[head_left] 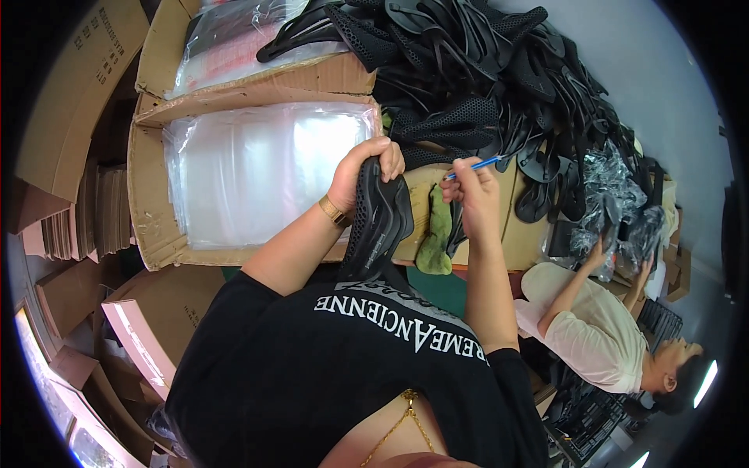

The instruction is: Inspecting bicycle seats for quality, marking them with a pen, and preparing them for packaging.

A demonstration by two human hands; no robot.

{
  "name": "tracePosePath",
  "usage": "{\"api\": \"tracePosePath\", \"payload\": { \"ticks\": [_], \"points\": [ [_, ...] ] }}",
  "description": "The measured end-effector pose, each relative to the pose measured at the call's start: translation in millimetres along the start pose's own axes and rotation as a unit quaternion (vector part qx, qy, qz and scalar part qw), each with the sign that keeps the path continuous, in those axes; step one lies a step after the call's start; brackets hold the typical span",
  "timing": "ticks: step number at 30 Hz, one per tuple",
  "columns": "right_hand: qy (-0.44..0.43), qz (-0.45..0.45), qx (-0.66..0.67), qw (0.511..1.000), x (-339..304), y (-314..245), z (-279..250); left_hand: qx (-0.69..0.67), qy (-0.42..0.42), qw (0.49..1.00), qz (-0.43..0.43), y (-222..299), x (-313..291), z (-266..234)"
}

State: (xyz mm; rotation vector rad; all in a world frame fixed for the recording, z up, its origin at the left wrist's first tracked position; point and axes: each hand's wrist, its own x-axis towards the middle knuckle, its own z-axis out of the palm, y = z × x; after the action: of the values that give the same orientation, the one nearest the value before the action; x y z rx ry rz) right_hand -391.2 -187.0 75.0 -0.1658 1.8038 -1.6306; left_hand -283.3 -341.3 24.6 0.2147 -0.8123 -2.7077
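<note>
Above a cluttered worktable (pixel 468 269), from my remote view through the head camera, I saw two bare hands raised close together at the middle of the picture. The left hand (pixel 360 173) was closed over the top end of a black perforated shoe sole (pixel 378 226), fingers curled over its upper edge, and the sole hung downward from that grip toward the person's black shirt (pixel 328 359), standing nearly upright with its dotted face turned left. A gold bracelet (pixel 334 211) sat on the left wrist. The right hand (pixel 472 195) was just to the right of the sole, near it but apart, pinched shut around a thin blue pen (pixel 474 164) whose tip pointed up and to the right. Between and below the two hands lay a crumpled green cloth (pixel 435 238) on the table. Behind the hands a large heap of black soles (pixel 484 70) covered the far side of the table. To the left, an open cardboard box (pixel 148 210) held a stack of clear plastic bags (pixel 257 168). At the lower right, another person in a cream shirt (pixel 589 335) handled clear-wrapped black items with both hands, well apart from the hands I was following.
</note>
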Motion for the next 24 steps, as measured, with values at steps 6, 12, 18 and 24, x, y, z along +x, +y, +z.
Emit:
{"api": "tracePosePath", "payload": {
  "ticks": [6, 12, 18, 24],
  "points": [
    [-0.116, 0.188, -0.199, 0.955, 26.1, 84.4, -17.2, -0.09, -0.008, 0.996, 0.013, 0.4, 0.9, -7.2],
    [-0.053, 0.08, -0.161, 0.982, 26.4, 68.3, -8.4, -0.048, -0.004, 0.998, 0.028, 4.1, 0.5, -8.2],
    [-0.127, -0.021, 0.006, 0.992, -5.9, -0.5, 20.6, 0.058, 0.03, 0.998, 0.017, 5.1, 1.1, 2.4],
    [-0.267, 0.001, 0.039, 0.963, -33.9, -25.3, 47.0, 0.177, 0.059, 0.983, 0.001, 2.9, 1.1, 2.8]
  ]
}}
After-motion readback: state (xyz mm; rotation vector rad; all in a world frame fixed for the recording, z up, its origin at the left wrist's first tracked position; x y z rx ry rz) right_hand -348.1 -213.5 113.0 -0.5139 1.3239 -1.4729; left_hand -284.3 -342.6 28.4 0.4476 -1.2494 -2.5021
